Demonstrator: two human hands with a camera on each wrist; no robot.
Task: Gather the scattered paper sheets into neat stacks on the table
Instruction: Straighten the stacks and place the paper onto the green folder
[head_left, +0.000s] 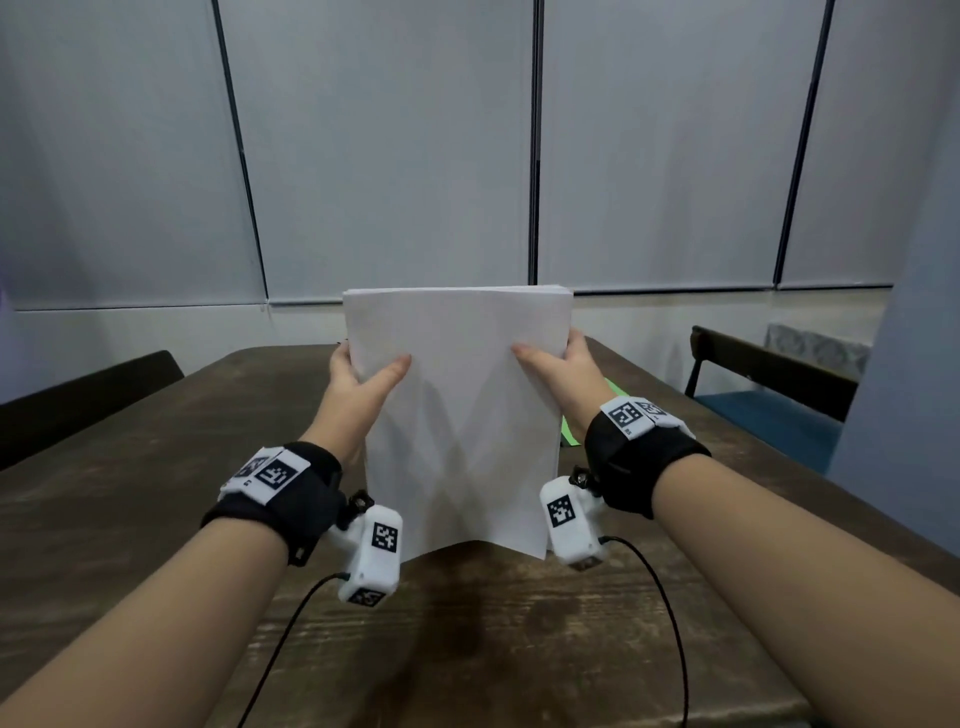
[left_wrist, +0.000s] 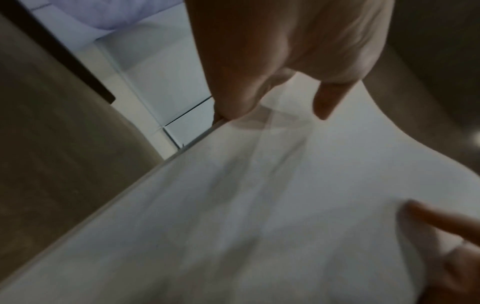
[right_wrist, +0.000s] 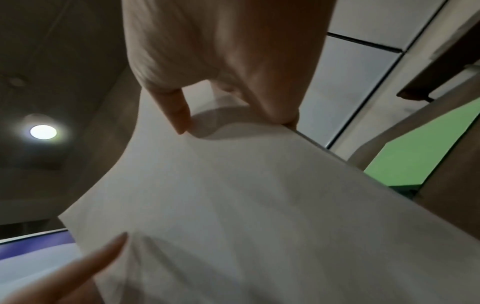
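Left of the left hand (head_left: 358, 384): bare brown table (head_left: 130, 467) and a dark chair back (head_left: 88, 384)

Left hand: gripping the left side of the white paper stack (head_left: 457, 415), thumb flat on the near face, fingers tucked behind. Same grip from the left wrist view, thumb tip on the sheet, fingers round the edge

Between the hands: the stack standing up tall, bottom edge seemingly down at the table, though the exact touch is hard to tell. Top edges nearly even, a few sheets peeking out at the top right corner. Front sheet bending a little, bottom edge curving up in the middle

Right hand (head_left: 563, 374): holding the right side the same way, thumb in front, fingers behind. Neither hand wide, both closed on the paper

Just past the right hand: a green sheet (head_left: 571, 434) flat on the table, partly hidden behind the stack and wrist. Further right, a chair with a blue seat (head_left: 769, 415)

Probably squaring up the white sheets by tapping them on the table

Things that could go wrong:
- Squeezing too hard, so the sheets buckle and no longer line up
- Holding too loose, so sheets slide out and fan over the table
- Tapping with the stack tilted, so the corners stay crooked
- Laying the white stack down on the green sheet by mistake, mixing the piles
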